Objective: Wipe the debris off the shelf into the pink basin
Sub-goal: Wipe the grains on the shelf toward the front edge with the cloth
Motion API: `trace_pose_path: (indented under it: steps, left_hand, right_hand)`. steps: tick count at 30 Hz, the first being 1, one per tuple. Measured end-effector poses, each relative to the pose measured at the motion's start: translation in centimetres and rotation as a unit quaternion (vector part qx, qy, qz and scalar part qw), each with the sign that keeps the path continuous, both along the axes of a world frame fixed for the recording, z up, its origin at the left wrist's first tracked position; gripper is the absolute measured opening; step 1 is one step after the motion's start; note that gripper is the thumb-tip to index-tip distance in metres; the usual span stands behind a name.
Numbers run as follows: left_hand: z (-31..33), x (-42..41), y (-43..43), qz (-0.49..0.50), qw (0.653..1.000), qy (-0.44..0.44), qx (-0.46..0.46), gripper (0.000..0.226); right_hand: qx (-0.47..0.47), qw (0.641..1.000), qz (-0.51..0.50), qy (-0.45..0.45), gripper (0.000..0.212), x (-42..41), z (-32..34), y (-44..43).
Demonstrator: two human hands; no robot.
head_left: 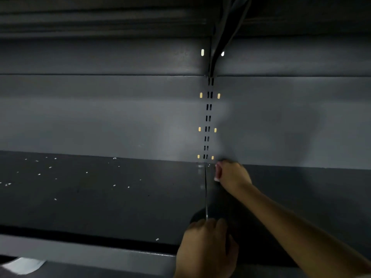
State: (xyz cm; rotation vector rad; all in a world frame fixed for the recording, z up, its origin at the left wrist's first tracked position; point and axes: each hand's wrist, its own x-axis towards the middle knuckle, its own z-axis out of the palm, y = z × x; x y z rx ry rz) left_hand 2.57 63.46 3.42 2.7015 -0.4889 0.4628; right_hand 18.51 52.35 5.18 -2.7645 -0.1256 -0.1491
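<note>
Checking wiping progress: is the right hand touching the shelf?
Cannot tell: head view shows the right hand at the shelf's back edge, contact hidden.

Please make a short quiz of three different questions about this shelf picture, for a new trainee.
1. True or false: the right hand reaches the back of the shelf, beside the seam.
2. On which side of the seam does most of the white debris lie? A) left B) right
3. Fill in: the left hand is at the shelf's ____ edge.

Key: 1 true; 2 A; 3 front
</note>
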Motion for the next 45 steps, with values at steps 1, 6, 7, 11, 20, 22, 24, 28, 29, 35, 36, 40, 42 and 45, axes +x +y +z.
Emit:
trace_pose_path:
  steps: [1,6,7,11,20,22,24,28,29,35,36,40,42,45]
  left_hand:
    - [0.2,0.0,0.1,0.005,1.0,0.013,-0.006,0.022]
    - [0.3,-0.1,0.2,0.003,0.999,0.036,-0.015,0.02]
    - [0.4,-0.2,0.2,0.011,0.999,0.029,-0.014,0.021]
    - [0.2,-0.2,0.2,0.024,1.0,-0.007,0.018,0.023]
    - [-0.1,-0.5,0.2,0.024,0.997,-0.073,-0.02,0.017]
    - [-0.5,-0.6,0.5,0.017,0.993,-0.109,-0.026,0.016]
    - [-1.2,-0.9,0.8,0.008,0.988,-0.155,-0.024,0.017]
    - [-1.8,-1.5,1.3,0.013,0.979,-0.203,-0.017,0.02]
    - [-1.8,-1.6,1.3,0.015,0.979,-0.205,-0.015,0.02]
    - [-2.2,-1.9,2.7,0.04,0.959,-0.281,-0.015,0.024]
    - [-2.6,-2.3,4.0,0.05,0.955,-0.291,-0.006,0.019]
    - [-3.6,-3.5,11.1,0.215,0.944,-0.248,-0.012,0.02]
    - [-3.8,-3.5,14.3,0.281,0.931,-0.234,-0.019,0.023]
    - [-4.9,-3.2,16.6,0.26,0.941,-0.215,-0.024,0.038]
  right_hand:
    - [0.013,1.0,0.02,-0.003,0.015,0.2,-0.1,1.3]
    - [0.019,0.994,0.105,0.006,0.008,0.4,0.9,5.4]
    - [0.023,0.992,0.127,0.001,0.013,0.3,1.2,5.1]
    - [0.071,0.985,0.138,-0.075,0.023,0.1,1.4,0.6]
    - [-0.044,0.999,0.004,0.023,0.025,-0.2,-0.3,-4.1]
    - [-0.003,0.992,0.121,-0.027,0.014,-0.5,-0.8,-0.4]
    - [0.008,0.975,0.207,-0.073,0.014,-0.3,-1.6,3.7]
    - [-0.014,0.957,0.286,-0.046,0.032,1.1,-1.6,10.3]
    - [-0.01,0.957,0.29,-0.024,0.039,1.3,-1.2,11.2]
    - [0.1,0.964,0.236,-0.077,0.053,0.6,0.3,8.5]
    - [0.091,0.963,0.238,-0.087,0.052,0.4,0.3,6.9]
    - [0.048,0.963,0.252,-0.08,0.034,0.6,0.9,1.7]
    - [0.036,0.959,0.278,-0.045,0.044,0.8,0.7,1.2]
    - [0.032,0.958,0.271,-0.092,0.022,0.7,-0.6,2.3]
